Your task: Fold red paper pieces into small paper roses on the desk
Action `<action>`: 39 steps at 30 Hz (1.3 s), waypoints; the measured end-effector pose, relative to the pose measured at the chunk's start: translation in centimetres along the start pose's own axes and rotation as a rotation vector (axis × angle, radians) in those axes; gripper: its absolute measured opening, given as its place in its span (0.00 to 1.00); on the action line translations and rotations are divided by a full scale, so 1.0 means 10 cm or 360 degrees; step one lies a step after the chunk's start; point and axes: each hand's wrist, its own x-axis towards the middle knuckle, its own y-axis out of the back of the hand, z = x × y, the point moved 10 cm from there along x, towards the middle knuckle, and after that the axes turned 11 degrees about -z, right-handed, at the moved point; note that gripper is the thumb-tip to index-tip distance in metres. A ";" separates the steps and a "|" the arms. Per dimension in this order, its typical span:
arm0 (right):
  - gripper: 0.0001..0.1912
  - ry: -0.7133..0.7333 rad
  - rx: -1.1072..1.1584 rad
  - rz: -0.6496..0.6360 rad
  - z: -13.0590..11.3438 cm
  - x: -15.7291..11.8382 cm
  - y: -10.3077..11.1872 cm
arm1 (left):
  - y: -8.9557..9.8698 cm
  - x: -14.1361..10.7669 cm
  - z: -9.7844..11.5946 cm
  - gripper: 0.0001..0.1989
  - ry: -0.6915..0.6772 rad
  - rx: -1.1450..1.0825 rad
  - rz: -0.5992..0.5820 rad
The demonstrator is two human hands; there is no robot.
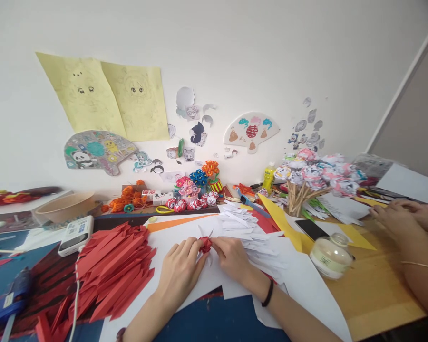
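Between my two hands is a small red folded paper piece (206,244), with thin white strips sticking out above and below it. My left hand (181,266) pinches its left side, fingers bent together. On its right side my right hand (233,256) closes thumb and forefinger at the edge. Both hands are over white paper sheets (196,289). A large pile of folded red strips (116,266) lies left of my left hand. Beyond my right hand spreads a pile of white paper strips (246,230).
A glass jar (331,256), a black phone (312,230) and a bunch of paper flowers (314,173) stand or lie at right. Another person's hands (401,216) are at far right. At left are a glue gun (12,297) and a white power bank (76,235) with a cable.
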 end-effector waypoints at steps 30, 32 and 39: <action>0.19 0.0436 -0.0527 -0.0002 -0.38 -0.03 -0.07 | -0.11 0.00 -0.49 0.11 0.0584 -0.0864 -0.0142; 0.19 0.0430 -0.0499 -0.0016 -0.39 -0.02 -0.06 | -0.10 0.00 -0.51 0.12 0.0596 -0.0882 -0.0147; 0.16 0.0361 -0.0384 -0.0067 -0.33 -0.01 -0.05 | -0.13 0.00 -0.50 0.12 0.0572 -0.0927 -0.0143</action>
